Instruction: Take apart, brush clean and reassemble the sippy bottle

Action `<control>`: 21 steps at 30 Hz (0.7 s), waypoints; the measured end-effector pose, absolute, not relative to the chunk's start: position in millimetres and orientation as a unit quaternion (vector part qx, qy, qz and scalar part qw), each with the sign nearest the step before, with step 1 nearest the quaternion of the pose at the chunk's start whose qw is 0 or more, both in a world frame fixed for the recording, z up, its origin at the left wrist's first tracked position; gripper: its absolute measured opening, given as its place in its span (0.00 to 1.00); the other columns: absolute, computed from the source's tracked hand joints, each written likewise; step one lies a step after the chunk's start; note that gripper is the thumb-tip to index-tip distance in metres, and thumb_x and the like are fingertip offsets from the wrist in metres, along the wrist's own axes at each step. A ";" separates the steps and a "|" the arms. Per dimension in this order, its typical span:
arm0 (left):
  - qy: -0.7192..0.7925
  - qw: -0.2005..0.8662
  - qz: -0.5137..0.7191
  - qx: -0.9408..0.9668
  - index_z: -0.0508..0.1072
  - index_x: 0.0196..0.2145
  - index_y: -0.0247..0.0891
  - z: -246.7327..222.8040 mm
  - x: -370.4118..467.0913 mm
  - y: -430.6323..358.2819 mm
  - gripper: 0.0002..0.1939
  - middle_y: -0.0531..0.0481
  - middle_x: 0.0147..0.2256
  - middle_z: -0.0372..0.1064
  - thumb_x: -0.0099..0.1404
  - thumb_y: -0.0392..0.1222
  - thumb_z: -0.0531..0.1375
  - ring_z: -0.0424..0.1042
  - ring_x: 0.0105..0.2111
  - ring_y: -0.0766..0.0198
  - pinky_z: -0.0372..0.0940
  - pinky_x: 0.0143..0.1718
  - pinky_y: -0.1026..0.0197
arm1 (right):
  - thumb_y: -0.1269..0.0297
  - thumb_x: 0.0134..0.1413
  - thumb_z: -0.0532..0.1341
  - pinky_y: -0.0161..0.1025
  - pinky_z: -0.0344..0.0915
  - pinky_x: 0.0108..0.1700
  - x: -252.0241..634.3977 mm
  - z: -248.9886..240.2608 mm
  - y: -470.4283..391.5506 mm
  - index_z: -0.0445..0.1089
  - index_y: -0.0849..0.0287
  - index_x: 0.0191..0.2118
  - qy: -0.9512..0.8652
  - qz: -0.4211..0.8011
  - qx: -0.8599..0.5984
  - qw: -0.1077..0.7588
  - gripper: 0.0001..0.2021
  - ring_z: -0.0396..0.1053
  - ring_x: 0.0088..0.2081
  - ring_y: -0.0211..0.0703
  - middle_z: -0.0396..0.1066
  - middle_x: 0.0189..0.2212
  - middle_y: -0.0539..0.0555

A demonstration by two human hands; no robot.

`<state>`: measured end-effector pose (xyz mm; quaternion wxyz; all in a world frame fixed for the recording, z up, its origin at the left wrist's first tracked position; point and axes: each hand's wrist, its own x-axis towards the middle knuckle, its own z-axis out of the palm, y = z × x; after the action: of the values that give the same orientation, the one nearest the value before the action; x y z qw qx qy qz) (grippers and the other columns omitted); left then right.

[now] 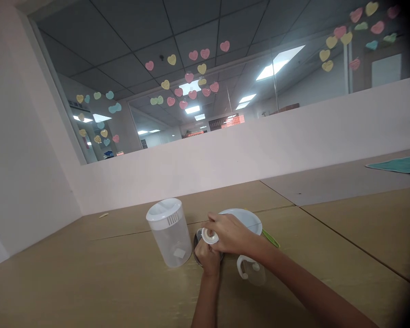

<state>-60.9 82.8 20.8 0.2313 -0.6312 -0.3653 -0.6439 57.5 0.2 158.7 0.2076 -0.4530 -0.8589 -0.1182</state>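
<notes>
Close together, both my hands work above a dark round bowl [197, 258] that they largely cover. My right hand [230, 233] is closed around a small white round piece [209, 236] shaped like a cap or a little cup. My left hand [207, 258] is closed just below it, at the bowl's opening; what its fingers hold is hidden. Left of the hands stands a translucent pitcher [173, 243] with a white lid [164, 208]. Under my right forearm is a clear cup [254, 272] with a white handle [241, 268].
Behind my right hand lies a white plate [248, 219], with a bright green handle [271, 238] sticking out beside it. A teal cloth [399, 165] rests at the far right. The table [123, 278] meets a low wall [191, 164] under a window.
</notes>
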 end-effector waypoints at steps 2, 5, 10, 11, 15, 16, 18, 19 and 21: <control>-0.365 0.225 -0.645 -0.632 0.68 0.22 0.38 21.0 -61.0 83.0 0.14 0.50 0.17 0.65 0.63 0.39 0.50 0.66 0.19 0.65 0.55 0.22 0.64 | 0.67 0.43 0.60 0.35 0.43 0.25 58.4 158.0 0.1 0.67 0.56 0.37 -0.860 -0.124 -0.450 0.205 0.11 0.61 0.28 0.35 0.64 0.35 0.51; -0.366 0.211 -0.646 -0.635 0.68 0.21 0.38 20.9 -61.0 83.0 0.15 0.50 0.17 0.65 0.62 0.39 0.50 0.66 0.19 0.65 0.56 0.21 0.64 | 0.67 0.43 0.60 0.35 0.42 0.25 59.9 155.3 1.9 0.67 0.55 0.38 -0.863 -0.128 -0.442 0.210 0.12 0.61 0.28 0.36 0.64 0.35 0.51; -0.368 0.176 -0.638 -0.653 0.71 0.27 0.36 22.1 -57.9 77.6 0.12 0.48 0.21 0.70 0.62 0.40 0.50 0.68 0.21 0.64 0.60 0.22 0.64 | 0.69 0.44 0.58 0.35 0.42 0.25 64.0 152.0 5.2 0.66 0.56 0.36 -0.859 -0.110 -0.447 0.225 0.09 0.59 0.27 0.35 0.63 0.34 0.51; -0.369 0.156 -0.637 -0.658 0.72 0.31 0.35 23.1 -56.2 75.2 0.12 0.48 0.24 0.71 0.62 0.40 0.50 0.69 0.23 0.63 0.62 0.24 0.64 | 0.69 0.45 0.58 0.34 0.43 0.25 65.8 152.7 5.1 0.65 0.56 0.36 -0.858 -0.094 -0.445 0.238 0.09 0.59 0.27 0.35 0.63 0.34 0.51; -0.391 0.015 -0.659 -0.642 0.65 0.51 0.35 29.9 -47.3 62.2 0.17 0.42 0.42 0.71 0.65 0.41 0.49 0.71 0.34 0.63 0.66 0.34 0.62 | 0.69 0.44 0.57 0.33 0.51 0.30 79.7 160.6 3.7 0.60 0.57 0.39 -0.837 -0.041 -0.431 0.335 0.13 0.61 0.32 0.37 0.61 0.37 0.52; -0.387 -0.017 -0.662 -0.642 0.62 0.53 0.36 31.5 -45.2 58.5 0.19 0.41 0.44 0.70 0.66 0.41 0.49 0.71 0.34 0.63 0.66 0.35 0.61 | 0.69 0.43 0.57 0.33 0.52 0.31 84.8 163.0 4.0 0.58 0.57 0.40 -0.823 -0.038 -0.441 0.355 0.14 0.60 0.32 0.38 0.61 0.37 0.52; -0.354 -0.050 -0.646 -0.674 0.59 0.55 0.36 33.5 -41.5 50.6 0.20 0.41 0.46 0.69 0.66 0.42 0.49 0.71 0.33 0.64 0.66 0.36 0.61 | 0.70 0.42 0.56 0.33 0.51 0.30 96.1 166.9 5.7 0.56 0.58 0.40 -0.792 -0.039 -0.478 0.379 0.16 0.59 0.29 0.37 0.60 0.37 0.52; -0.322 -0.051 -0.627 -0.708 0.59 0.55 0.36 33.9 -39.9 46.7 0.21 0.41 0.46 0.69 0.66 0.42 0.49 0.71 0.34 0.64 0.67 0.36 0.60 | 0.71 0.41 0.55 0.34 0.51 0.29 101.9 168.2 6.9 0.56 0.58 0.41 -0.779 -0.037 -0.494 0.384 0.17 0.58 0.27 0.36 0.60 0.37 0.52; -0.237 -0.024 -0.583 -0.777 0.60 0.54 0.35 33.8 -36.5 39.5 0.22 0.40 0.45 0.69 0.63 0.45 0.50 0.71 0.37 0.60 0.67 0.38 0.57 | 0.70 0.40 0.56 0.34 0.52 0.30 112.7 169.8 9.3 0.56 0.58 0.44 -0.767 -0.022 -0.517 0.379 0.19 0.57 0.25 0.34 0.60 0.39 0.52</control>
<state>-36.5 39.5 33.8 -0.0239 -0.7770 -0.2369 -0.5827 112.7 9.3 169.8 0.3785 -0.5172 -0.7673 -0.0215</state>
